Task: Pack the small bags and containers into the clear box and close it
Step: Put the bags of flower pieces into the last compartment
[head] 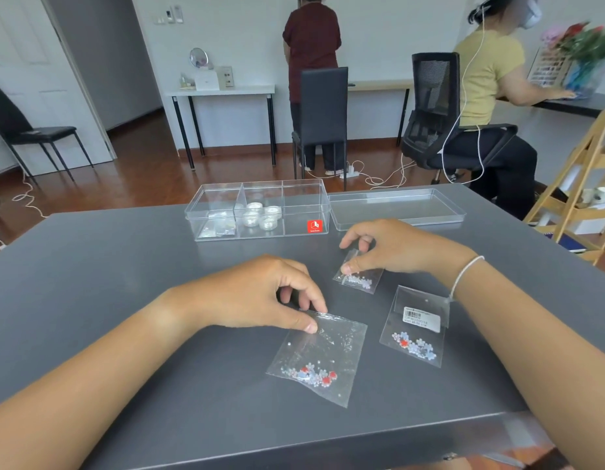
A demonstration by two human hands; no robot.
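Three small bags [319, 357] on table — two hands [260, 293] pinching.

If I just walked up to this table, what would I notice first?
Probably the two hands in the middle of the grey table: the left hand pinches the top of a clear bag of red and blue flower beads, and the right hand pinches a smaller bead bag. A third bag with a barcode label lies untouched at the right, and behind them sits the open clear box beside its lid.
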